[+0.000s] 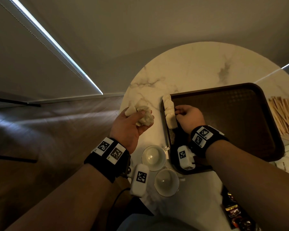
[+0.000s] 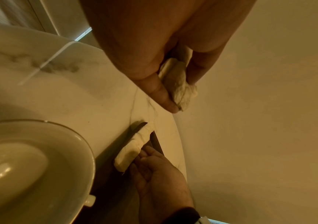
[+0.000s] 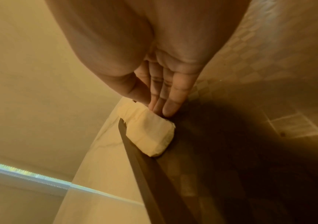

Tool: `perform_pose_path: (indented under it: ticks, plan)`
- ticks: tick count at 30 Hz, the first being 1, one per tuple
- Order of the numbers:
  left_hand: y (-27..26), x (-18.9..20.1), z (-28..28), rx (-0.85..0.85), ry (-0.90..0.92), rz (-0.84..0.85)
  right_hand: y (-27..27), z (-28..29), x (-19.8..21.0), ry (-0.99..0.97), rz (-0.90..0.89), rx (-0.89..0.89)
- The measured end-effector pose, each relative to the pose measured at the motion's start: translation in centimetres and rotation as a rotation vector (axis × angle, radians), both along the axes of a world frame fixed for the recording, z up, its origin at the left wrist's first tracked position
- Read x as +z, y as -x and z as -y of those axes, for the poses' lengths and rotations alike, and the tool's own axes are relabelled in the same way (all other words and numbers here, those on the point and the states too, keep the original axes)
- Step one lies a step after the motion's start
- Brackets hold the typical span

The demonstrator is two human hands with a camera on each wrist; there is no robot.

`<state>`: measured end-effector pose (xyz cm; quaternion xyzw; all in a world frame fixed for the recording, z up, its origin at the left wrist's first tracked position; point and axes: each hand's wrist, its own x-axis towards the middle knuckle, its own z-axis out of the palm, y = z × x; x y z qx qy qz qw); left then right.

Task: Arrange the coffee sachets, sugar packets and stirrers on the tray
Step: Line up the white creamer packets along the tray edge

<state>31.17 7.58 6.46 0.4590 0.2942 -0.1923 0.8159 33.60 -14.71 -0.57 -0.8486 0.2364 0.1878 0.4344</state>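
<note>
A row of white packets point(image 1: 169, 112) lies along the tray point(image 1: 240, 114) rim at nine o'clock, likely lined up there to leave the middle free. The right hand point(image 1: 188, 118) lies on the tray, straight fingers point(image 3: 170, 104) together and touching the row's inner side, seemingly nudging it square. The left hand point(image 1: 132, 124), over the table point(image 1: 190, 67) at nine o'clock of the tray, clamps a bunch point(image 1: 143, 113), probably next in line. Stirrers point(image 1: 284, 115) wait off the tray at three o'clock, dark sachets point(image 1: 237, 215) at five, two cups point(image 1: 154, 157) at seven.
</note>
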Motion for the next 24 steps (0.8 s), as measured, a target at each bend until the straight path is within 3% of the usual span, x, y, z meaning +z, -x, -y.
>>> perform_pose_path:
  ticks: [5, 9, 13, 19, 24]
  plan:
    - [-0.1, 0.4, 0.5, 0.005, 0.001, 0.014, 0.3, 0.8, 3.1, -0.09, 0.143, -0.077]
    - [-0.4, 1.4, 1.6, -0.058, 0.0, 0.07, 1.4, 0.1, 8.5, -0.322, 0.301, 0.043]
    - [-0.5, 2.8, 2.9, -0.138, -0.006, 0.128, 2.2, -0.5, 11.4, -0.506, 0.253, 0.137]
    - [-0.4, 3.7, 4.1, -0.212, 0.019, 0.119, 3.1, -0.3, 12.3, -0.469, 0.215, 0.224]
    - [-0.5, 4.1, 4.4, -0.173, 0.005, 0.095, 4.1, 0.4, 13.3, -0.616, 0.17, 0.109]
